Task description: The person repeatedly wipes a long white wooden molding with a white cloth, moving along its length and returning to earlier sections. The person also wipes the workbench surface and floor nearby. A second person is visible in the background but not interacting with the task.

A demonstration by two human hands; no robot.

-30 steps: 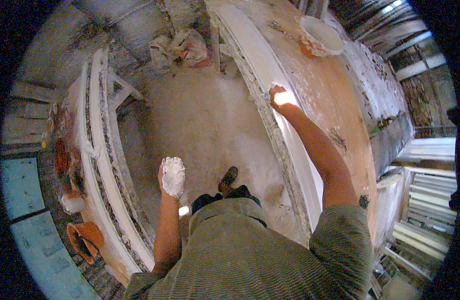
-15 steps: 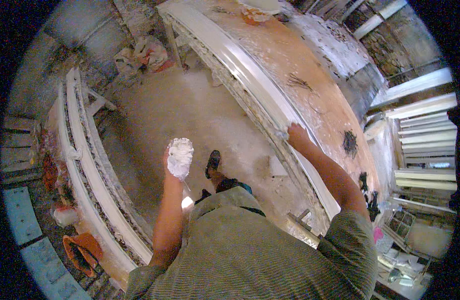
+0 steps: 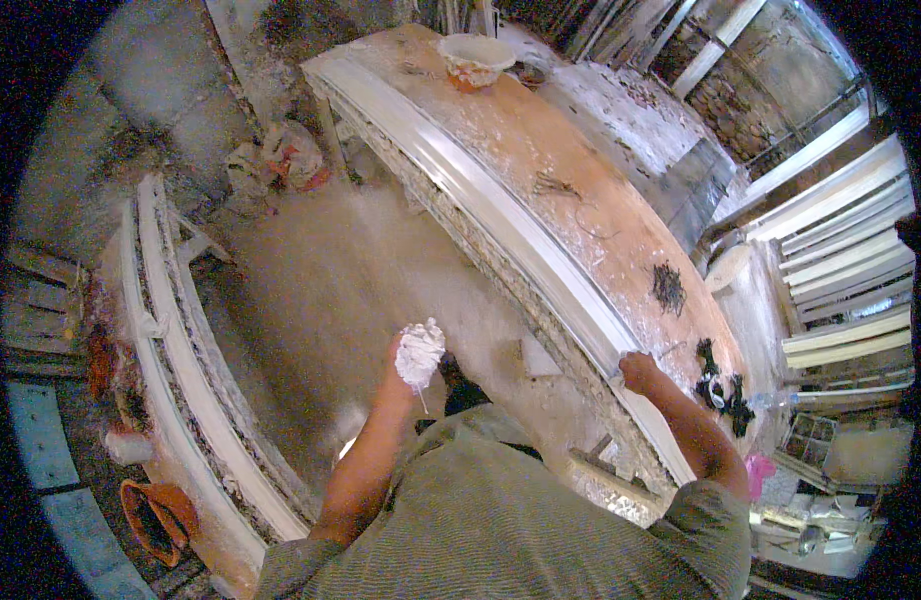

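Note:
A heap of wet white plaster [image 3: 420, 355] rests in my left hand [image 3: 394, 352], held over the floor near my waist. A thin strand hangs from its lower side, and most of the fingers are hidden behind it. My right hand [image 3: 638, 371] is closed at the near part of a long white moulding strip [image 3: 521, 232], on the bench's near edge. Whatever lies inside that fist is too small to make out. The strip is smooth, shiny in places, and runs away to the far left along the bench.
The orange-brown bench top [image 3: 501, 130] carries a plaster-crusted bowl [image 3: 477, 60], dark wire bundles [image 3: 668, 288] and black clumps [image 3: 719, 380]. A second bench with long white strips [image 3: 171, 330] stands on the left, beside an orange bucket [image 3: 159, 515]. Sacks [image 3: 293, 157] lie on the far floor.
My right hand has slid nearer to me along the moulding strip. The left hand with the plaster has shifted right and nearer. The view has moved, and the bowl shows more fully.

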